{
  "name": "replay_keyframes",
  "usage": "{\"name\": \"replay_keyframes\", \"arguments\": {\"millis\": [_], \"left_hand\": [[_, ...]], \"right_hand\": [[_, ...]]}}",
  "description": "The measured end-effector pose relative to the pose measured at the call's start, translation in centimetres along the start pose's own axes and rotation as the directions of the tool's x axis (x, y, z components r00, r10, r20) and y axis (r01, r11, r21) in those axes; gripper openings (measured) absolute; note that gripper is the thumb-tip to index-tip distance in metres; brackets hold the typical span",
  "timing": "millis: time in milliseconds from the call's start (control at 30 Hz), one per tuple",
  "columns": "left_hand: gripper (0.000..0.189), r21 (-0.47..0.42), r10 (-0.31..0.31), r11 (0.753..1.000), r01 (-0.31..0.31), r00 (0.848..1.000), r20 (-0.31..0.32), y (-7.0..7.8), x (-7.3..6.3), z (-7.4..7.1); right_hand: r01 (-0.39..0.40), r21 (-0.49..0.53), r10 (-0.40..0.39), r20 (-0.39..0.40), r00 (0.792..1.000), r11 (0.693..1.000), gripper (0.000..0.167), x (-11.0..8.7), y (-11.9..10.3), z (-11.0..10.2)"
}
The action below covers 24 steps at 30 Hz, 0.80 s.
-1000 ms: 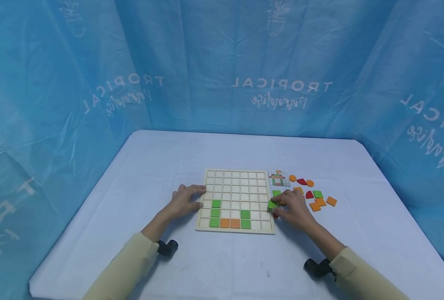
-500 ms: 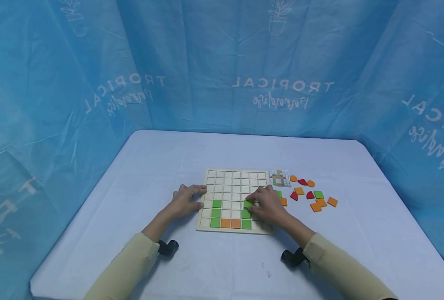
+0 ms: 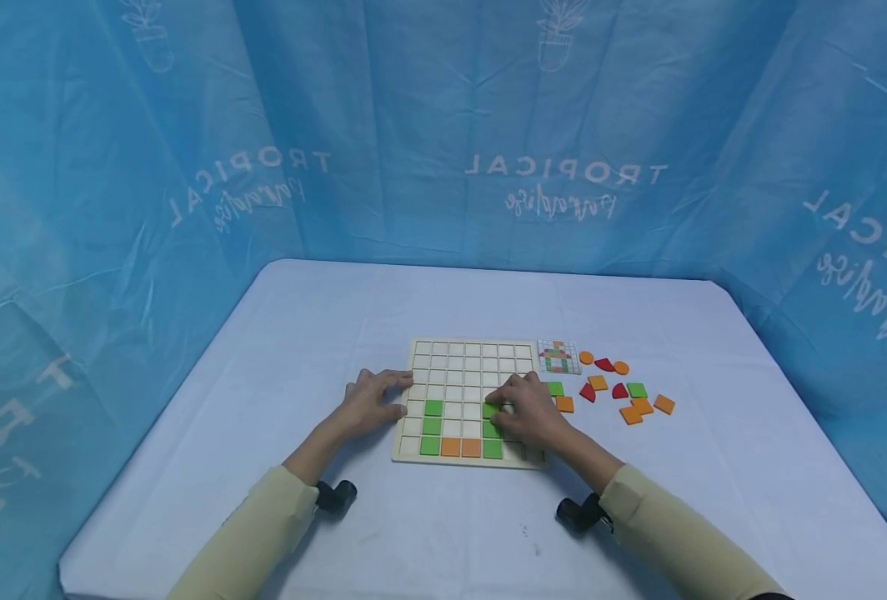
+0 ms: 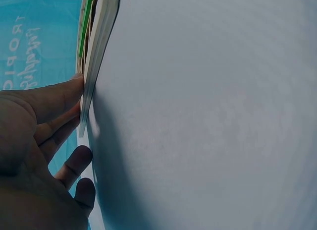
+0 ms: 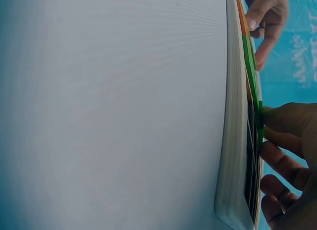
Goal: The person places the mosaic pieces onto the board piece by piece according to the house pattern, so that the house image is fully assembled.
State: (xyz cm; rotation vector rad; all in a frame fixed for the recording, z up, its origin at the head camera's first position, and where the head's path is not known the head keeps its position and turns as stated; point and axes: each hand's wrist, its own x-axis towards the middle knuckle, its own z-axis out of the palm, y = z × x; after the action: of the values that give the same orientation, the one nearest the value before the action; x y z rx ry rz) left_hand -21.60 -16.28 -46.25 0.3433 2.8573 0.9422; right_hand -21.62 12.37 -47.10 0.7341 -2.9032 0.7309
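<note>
A pale gridded wooden board (image 3: pixel 451 379) lies on the table, with green and orange square tiles set in its near cells. My right hand (image 3: pixel 529 412) pinches a green square tile (image 3: pixel 490 410) between thumb and fingers, at the top of the right green column. In the right wrist view that tile (image 5: pixel 261 113) touches the board's surface and stands slightly proud. At the board's left edge, my left hand (image 3: pixel 367 402) rests with its fingers spread and relaxed. The left wrist view shows its thumb (image 4: pixel 59 96) touching the board's rim; the other fingers curve loosely behind.
A small pattern card (image 3: pixel 559 357) lies against the board's upper right edge. Loose pieces are scattered to the right: orange squares (image 3: pixel 664 404), green squares (image 3: pixel 636 390), orange discs (image 3: pixel 586 357) and red wedges (image 3: pixel 604 365). White cloth (image 3: pixel 443 533) covers the table; blue curtains (image 3: pixel 443 125) surround it.
My right hand has moved left from the board's right edge, carrying the green square tile to the cell above the right green column. The left hand has stayed at the left edge.
</note>
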Motion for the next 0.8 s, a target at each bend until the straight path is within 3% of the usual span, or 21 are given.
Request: {"name": "replay_keyframes", "arguments": {"millis": [400,600,800], "left_hand": [[0.049,0.004,-0.005,1.000,0.005,1.000,-0.003,0.0,0.0,0.1],[0.048,-0.005,0.005,1.000,-0.005,1.000,0.002,0.1,-0.1,-0.1],[0.048,0.000,0.009,1.000,-0.009,1.000,0.005,0.2,-0.2,-0.2]], "right_hand": [[-0.056,0.057,0.058,-0.031,0.998,0.997,0.028,-0.6,0.4,-0.9],[-0.118,0.036,0.120,-0.093,0.988,0.992,0.030,-1.7,2.6,-2.2],[-0.210,0.003,0.209,-0.092,0.974,0.978,0.035,-3.0,5.2,-3.3]]}}
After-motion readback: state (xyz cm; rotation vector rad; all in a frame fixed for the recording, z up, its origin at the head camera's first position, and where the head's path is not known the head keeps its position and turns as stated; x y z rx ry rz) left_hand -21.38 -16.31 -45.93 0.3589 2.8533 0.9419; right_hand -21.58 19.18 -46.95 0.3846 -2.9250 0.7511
